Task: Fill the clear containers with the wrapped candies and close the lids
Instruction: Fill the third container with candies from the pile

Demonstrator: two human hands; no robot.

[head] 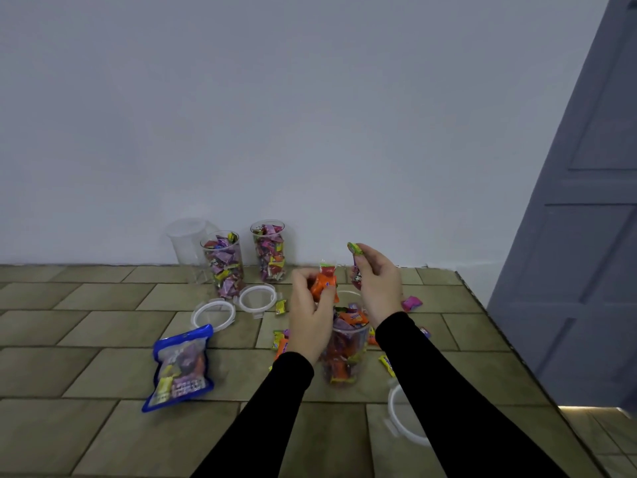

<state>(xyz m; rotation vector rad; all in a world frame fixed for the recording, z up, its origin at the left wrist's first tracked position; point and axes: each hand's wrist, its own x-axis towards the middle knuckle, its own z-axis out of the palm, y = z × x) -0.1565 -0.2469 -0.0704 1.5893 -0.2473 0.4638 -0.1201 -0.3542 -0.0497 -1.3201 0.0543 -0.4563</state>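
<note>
A clear container (346, 353), nearly full of wrapped candies, stands open on the tiled tabletop between my forearms. Above its mouth my left hand (310, 312) pinches orange and red wrapped candies (324, 282). My right hand (377, 281) holds a green candy (355, 248) at its fingertips and a dark red one (356, 276) below. Two filled containers (224, 263) (270, 251) stand open at the back by the wall, and an empty container (188, 243) stands behind them. Three round lids lie flat (213, 313) (258, 298) (401, 417).
A blue candy bag (181, 367) lies at the left front. Loose candies (281, 341) (412, 302) (387, 365) are scattered around the near container. The table's right edge (496, 319) runs diagonally, beside a grey door (586, 236). A white wall (310, 115) backs the table.
</note>
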